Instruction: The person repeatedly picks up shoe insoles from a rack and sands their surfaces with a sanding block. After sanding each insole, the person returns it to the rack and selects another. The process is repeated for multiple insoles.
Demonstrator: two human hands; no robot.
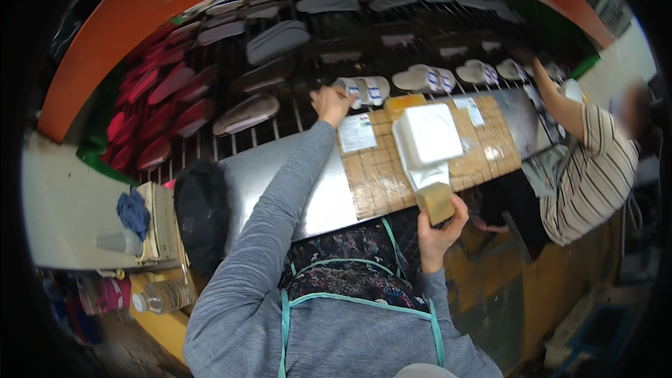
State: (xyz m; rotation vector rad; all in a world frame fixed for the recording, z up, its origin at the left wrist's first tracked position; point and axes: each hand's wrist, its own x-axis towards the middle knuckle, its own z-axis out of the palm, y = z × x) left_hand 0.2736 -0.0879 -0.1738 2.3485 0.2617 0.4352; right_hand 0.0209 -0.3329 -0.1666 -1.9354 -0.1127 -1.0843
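Up at the near edge of a dark slatted rack [294,126], my left hand [332,104] is closed at the left end of a light grey sandal [371,91] with blue-and-white straps. Its fingertips are partly hidden there. My right hand [441,234], lower and nearer my body, pinches a yellowish sponge block [437,203] between thumb and fingers. The block is at the near end of a white tray-like piece, beside a white plastic box [428,136] on the table. More strapped sandals [423,78] lie to the right along the rack.
Red soles [171,84] and grey soles [278,40] cover the rack. A metal table [280,168] with brown taped covering holds a paper card [357,133] and an orange block [404,103]. On the right, a person in a striped shirt [595,168] reaches toward the rack. A bottle [166,297] lies at lower left.
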